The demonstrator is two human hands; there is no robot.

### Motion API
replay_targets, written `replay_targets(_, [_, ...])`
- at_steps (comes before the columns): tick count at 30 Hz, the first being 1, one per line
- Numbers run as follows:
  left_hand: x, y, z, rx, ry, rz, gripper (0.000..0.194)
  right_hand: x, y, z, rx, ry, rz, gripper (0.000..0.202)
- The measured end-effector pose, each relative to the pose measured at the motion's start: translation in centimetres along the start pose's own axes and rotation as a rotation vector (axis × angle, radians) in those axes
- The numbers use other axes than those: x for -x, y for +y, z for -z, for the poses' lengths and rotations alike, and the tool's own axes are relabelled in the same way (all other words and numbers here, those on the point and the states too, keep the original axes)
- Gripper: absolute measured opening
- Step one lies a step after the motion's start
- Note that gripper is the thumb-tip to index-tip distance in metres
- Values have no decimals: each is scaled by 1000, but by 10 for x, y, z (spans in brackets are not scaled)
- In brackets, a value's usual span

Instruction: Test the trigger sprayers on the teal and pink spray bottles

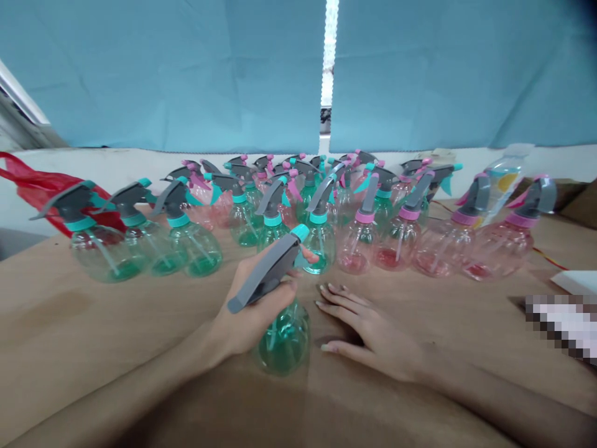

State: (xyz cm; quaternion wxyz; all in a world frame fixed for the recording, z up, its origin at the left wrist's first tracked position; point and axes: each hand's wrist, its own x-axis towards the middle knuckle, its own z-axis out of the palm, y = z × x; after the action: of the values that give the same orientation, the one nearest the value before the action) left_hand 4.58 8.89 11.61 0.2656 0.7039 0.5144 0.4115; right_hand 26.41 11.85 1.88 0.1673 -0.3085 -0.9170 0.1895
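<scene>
A green spray bottle [284, 339] with a grey and teal trigger head stands upright near the middle of the table. My left hand [254, 298] is wrapped round its neck just under the head, with a finger at the trigger side. To the right of the bottle, my right hand [373, 330] rests on the table with its fingers spread, touching nothing but the tabletop. Right behind my left hand stand two more green bottles, one of them [318, 246] partly beside its fingertips.
Several green bottles [196, 249] and pink bottles [396, 249] line the table [140, 323] further back. A red plastic bag [40, 186] lies at the left, a clear water bottle [504, 180] at the back right. A blurred object [566, 320] sits at the right edge.
</scene>
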Motion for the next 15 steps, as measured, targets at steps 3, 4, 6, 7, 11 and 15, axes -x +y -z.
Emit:
replay_targets(3, [0,1,-2,4,16,1,37,0,2,-2,-18,16,12,64])
replay_targets(4, [1,1,-3,-5,31,-3,36,0,2,-2,-19,16,14,64])
replay_targets(6, [2,1,-4,-18,55,-3,34,0,2,-2,-11,11,13,64])
replay_targets(7, [2,0,-5,-17,61,3,34,0,2,-1,-6,8,11,65])
replay_targets(11, [2,-1,-7,8,55,-1,39,0,0,0,3,-4,-2,65])
replay_targets(15, [-1,-1,-7,58,32,-24,42,-1,1,0,-10,-6,1,65])
